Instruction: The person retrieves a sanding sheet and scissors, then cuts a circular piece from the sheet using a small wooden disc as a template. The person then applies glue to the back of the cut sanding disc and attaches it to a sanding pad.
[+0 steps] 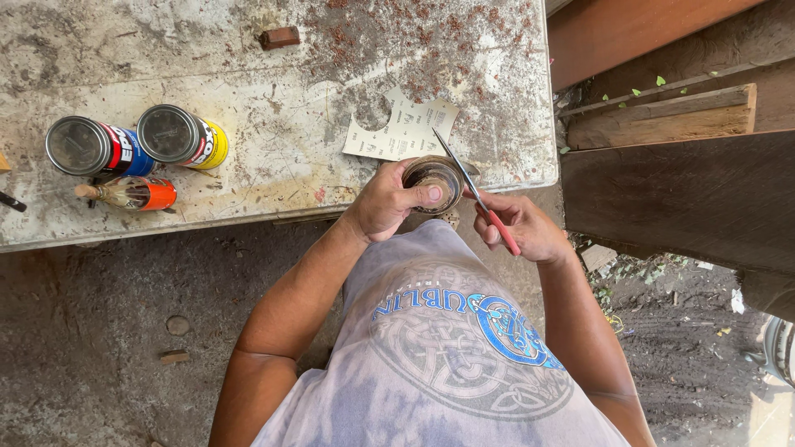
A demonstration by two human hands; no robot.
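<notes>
At the near edge of the stained table [248,108], the left hand [389,201] is wrapped around a small round tin [434,180] — thumb over its rim — while the right hand [517,228] grips red-handled scissors [476,194], blades at the tin, just beside cut white paper [402,131].

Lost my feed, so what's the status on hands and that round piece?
Left hand grips round part. Right hand holds red-handled scissors at its rim. Cut paper beside.

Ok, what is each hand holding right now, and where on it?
Left hand grips a round can around its side, thumb on the rim. Right hand holds scissors by the red handles.
</notes>
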